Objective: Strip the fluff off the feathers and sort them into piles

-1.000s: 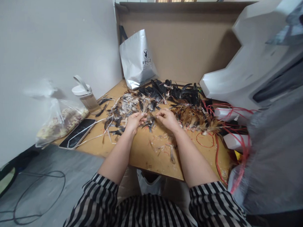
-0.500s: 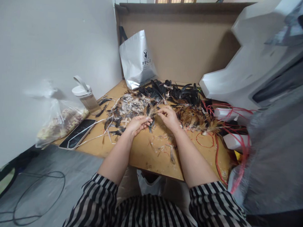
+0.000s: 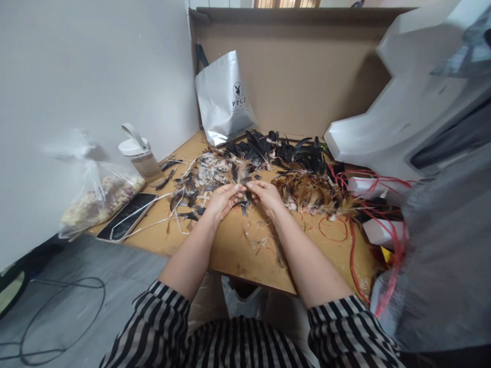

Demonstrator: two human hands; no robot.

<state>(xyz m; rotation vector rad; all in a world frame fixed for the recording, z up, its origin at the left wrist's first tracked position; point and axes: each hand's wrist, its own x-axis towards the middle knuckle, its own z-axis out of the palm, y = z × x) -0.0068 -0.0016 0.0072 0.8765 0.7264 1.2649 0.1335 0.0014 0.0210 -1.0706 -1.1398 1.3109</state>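
My left hand [image 3: 224, 200] is closed, its thumb and fingers pinching a small bunch of brown feathers [image 3: 241, 172] that points away from me. Close beside it, my right hand [image 3: 266, 195] pinches at the base of the same bunch, fingertips almost touching the left ones. What exactly lies between the right fingertips is too small to make out. Behind the hands is a pile of pale, fluffy feathers [image 3: 209, 169]. Black feathers [image 3: 295, 153] lie along the back, and brown feathers [image 3: 309, 192] are heaped to the right of my right hand.
Loose fluff and red string bits lie on the wooden table [image 3: 235, 253]. To the left are a phone [image 3: 127, 217], a tied plastic bag [image 3: 104, 192] and a lidded bottle [image 3: 143, 161]. A silver bag [image 3: 224, 100] stands behind; red strings [image 3: 398, 248] hang at right.
My right hand has moved slightly left and closer to the left hand. The held feathers now point more away from me instead of toward the right.
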